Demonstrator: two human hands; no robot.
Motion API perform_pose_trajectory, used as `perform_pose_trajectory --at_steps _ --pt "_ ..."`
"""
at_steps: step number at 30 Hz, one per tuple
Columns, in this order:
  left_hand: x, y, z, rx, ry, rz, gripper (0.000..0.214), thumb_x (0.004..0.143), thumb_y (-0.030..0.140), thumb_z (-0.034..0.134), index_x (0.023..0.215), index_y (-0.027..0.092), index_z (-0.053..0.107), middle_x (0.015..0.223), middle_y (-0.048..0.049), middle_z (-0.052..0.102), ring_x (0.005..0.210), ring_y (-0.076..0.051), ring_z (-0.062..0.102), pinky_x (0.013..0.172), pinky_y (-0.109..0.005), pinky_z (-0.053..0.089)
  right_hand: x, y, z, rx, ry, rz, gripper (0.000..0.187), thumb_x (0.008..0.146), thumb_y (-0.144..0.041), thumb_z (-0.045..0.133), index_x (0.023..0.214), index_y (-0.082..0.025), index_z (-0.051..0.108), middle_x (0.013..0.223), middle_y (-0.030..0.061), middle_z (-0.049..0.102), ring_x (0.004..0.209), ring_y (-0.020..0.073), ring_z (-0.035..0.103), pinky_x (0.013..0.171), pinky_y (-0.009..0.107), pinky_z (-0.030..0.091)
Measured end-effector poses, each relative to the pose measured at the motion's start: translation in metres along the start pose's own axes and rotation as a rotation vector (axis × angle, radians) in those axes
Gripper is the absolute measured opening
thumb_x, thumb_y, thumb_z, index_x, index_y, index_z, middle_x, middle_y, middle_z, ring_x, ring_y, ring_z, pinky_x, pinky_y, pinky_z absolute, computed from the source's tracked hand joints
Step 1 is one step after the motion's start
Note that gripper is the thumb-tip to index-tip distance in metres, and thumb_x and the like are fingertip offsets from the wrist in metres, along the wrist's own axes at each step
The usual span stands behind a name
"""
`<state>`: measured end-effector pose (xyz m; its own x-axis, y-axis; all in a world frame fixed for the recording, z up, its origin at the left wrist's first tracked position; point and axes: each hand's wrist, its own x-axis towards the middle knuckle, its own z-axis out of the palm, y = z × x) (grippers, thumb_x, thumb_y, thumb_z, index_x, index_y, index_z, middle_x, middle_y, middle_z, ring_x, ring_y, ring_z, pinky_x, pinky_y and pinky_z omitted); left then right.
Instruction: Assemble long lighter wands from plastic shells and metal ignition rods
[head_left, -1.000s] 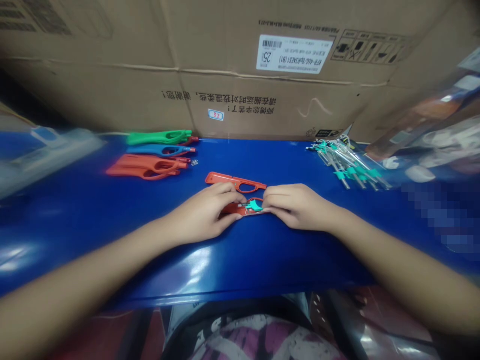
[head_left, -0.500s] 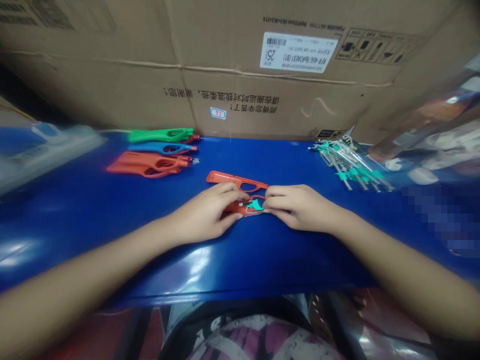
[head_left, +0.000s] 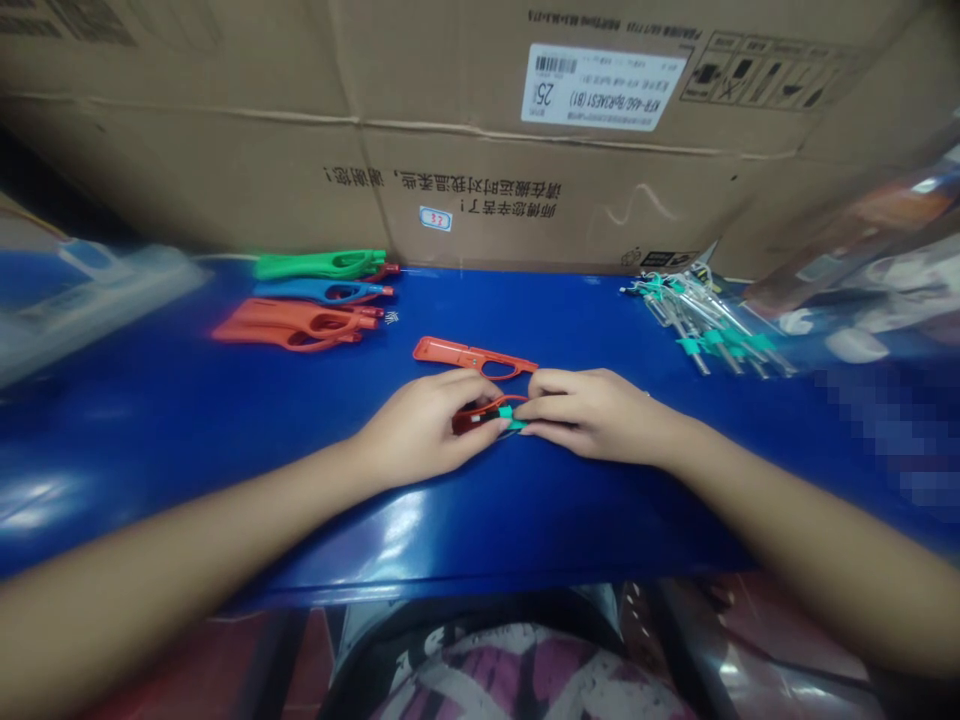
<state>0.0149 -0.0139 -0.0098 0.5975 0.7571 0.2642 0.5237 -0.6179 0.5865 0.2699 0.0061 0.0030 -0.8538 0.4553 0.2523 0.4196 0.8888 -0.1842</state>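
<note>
My left hand is closed on an orange lighter casing half just above the blue table, with much of the casing behind the fingers. A green trigger piece with a thin wire lies in the casing. The fingertips of my right hand pinch this green piece at its right side, and the left thumb reaches its edge. Just beyond both hands, a second orange casing half, with an oval finger opening, rests on the table, inner side up.
Orange casings, blue casings and green casings lie at the back left, beside small screws. Metal tubes with green triggers are heaped at the back right. A cardboard box walls off the table's far side.
My left thumb has moved right, onto the green trigger piece. The right fingertips have shifted slightly left over it, and the trigger sits differently in the casing.
</note>
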Motion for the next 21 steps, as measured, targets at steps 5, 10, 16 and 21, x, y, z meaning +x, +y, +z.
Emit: perform_pose_trajectory --at_steps 5,10,16,21 --pt "0.001 -0.001 0.0 -0.027 -0.005 0.007 0.018 0.092 0.03 0.064 0.106 0.02 0.069 0.1 -0.0047 0.071 0.086 -0.018 0.066 0.074 -0.03 0.052 0.0 -0.001 -0.001 -0.016 0.008 -0.011 0.024 0.103 -0.031 0.054 0.112 -0.021 0.074 0.095 0.0043 0.066 0.076 0.0133 0.059 0.062 0.025 0.039" --pt "0.0 0.001 -0.001 -0.051 -0.016 0.009 0.023 0.082 0.019 0.066 0.105 0.018 0.067 0.097 -0.0038 0.069 0.081 -0.018 0.065 0.074 -0.03 0.051 -0.001 -0.004 -0.002 -0.098 -0.004 -0.065 0.026 0.104 -0.026 0.047 0.109 -0.018 0.072 0.096 0.0055 0.067 0.076 0.0133 0.059 0.061 0.026 0.037" --pt "0.002 0.002 0.0 -0.064 0.013 0.014 0.016 0.086 0.021 0.064 0.101 0.018 0.066 0.093 -0.0031 0.067 0.079 -0.016 0.061 0.07 -0.029 0.048 0.001 -0.01 -0.002 -0.23 -0.023 -0.13 0.028 0.104 -0.017 0.04 0.11 -0.015 0.068 0.092 0.0068 0.066 0.072 0.0144 0.054 0.061 0.028 0.035" --pt "0.002 0.001 -0.001 -0.102 -0.018 0.022 0.015 0.095 0.025 0.06 0.106 0.018 0.067 0.093 -0.0028 0.067 0.073 -0.014 0.059 0.065 -0.027 0.046 0.002 -0.011 -0.003 -0.208 -0.048 -0.085 0.028 0.106 -0.023 0.041 0.107 -0.016 0.068 0.094 0.0067 0.066 0.071 0.0143 0.054 0.061 0.029 0.036"
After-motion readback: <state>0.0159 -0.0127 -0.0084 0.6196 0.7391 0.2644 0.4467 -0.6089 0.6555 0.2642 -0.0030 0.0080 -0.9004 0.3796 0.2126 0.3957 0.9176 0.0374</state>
